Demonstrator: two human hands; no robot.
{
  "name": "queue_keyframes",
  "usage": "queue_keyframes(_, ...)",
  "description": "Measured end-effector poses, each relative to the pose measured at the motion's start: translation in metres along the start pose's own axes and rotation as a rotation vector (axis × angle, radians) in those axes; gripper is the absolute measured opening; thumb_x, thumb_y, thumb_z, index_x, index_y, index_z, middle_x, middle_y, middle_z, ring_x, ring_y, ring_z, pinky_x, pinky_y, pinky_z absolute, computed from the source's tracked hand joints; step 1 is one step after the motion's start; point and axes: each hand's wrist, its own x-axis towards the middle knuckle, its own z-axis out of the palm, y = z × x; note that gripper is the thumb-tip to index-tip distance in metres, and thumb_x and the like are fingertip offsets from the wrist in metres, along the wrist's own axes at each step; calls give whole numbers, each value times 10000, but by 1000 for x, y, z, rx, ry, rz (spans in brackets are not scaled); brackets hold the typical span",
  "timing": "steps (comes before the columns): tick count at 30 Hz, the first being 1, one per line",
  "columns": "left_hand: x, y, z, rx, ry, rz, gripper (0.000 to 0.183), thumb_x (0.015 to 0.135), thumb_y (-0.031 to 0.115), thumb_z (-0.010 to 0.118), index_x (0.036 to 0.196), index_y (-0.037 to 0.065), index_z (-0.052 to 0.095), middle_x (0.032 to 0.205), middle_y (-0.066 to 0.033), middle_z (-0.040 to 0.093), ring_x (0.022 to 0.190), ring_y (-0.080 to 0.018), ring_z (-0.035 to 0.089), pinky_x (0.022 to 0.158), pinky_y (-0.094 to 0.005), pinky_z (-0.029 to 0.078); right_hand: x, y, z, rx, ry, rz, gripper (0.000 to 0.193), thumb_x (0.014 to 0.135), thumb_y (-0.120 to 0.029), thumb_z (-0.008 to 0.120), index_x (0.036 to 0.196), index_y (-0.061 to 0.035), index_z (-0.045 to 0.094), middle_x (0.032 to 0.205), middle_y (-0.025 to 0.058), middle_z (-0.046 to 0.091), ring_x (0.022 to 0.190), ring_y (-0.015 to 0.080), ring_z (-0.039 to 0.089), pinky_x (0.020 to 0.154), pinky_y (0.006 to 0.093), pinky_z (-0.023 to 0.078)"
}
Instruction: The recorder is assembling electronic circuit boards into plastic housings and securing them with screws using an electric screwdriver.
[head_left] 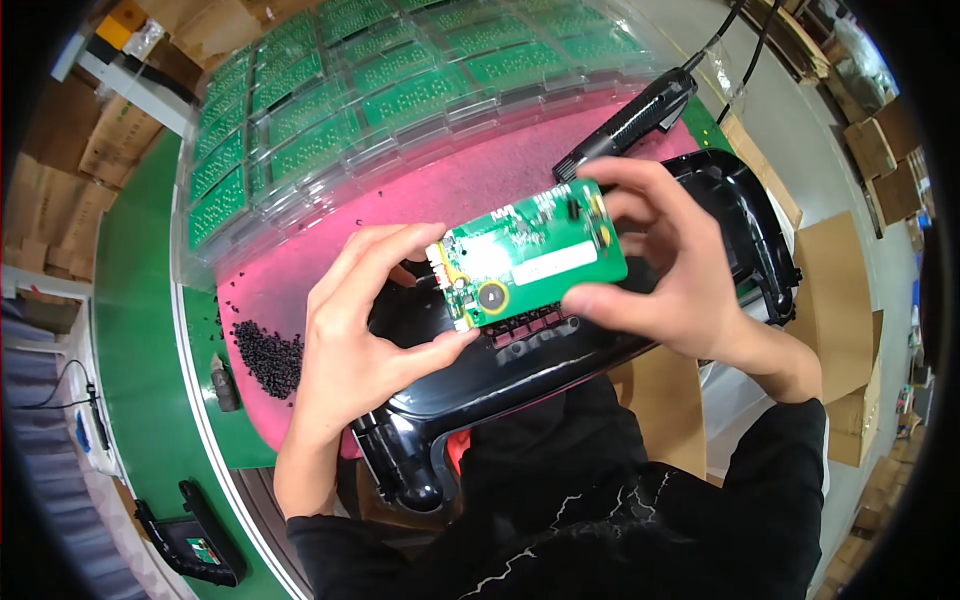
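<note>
Between my two hands is a green circuit board [545,285], tilted, with its component side facing up. It carries a white label strip, a round black part and small connectors along its left edge. My left hand [365,320] grips the left end between thumb and fingers. On the right end, my right hand [665,265] pinches the board the same way. Below the board lies a large glossy black plastic housing [530,365], its middle partly hidden by the board and my hands.
Clear trays [400,110] of green circuit boards stand at the back of the pink mat [265,395]. A black electric screwdriver [635,120] lies at the back right. Small black screws [268,358] are heaped at left, beside a dark tool [224,383]. Another black housing [195,540] sits lower left.
</note>
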Motion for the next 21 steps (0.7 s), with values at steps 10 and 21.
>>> queue_keyframes(10,-4,10,-6,-122,-370,-20,672,635,55,825,1266,34,594,1150,-140,605,1027,-300,622,875,-371,521,-29,11,-21,-15,-120,261,115,814,28,678,918,49,633,688,-4,613,634,25,568,583,190,464)
queue_keyframes(21,-7,7,-8,-84,-578,-2,586,587,151,866,1113,17,646,1023,-114,649,905,-270,658,791,-344,552,-38,3,-25,-167,-459,159,464,729,-189,860,1056,14,601,811,54,647,692,126,619,606,258,483)
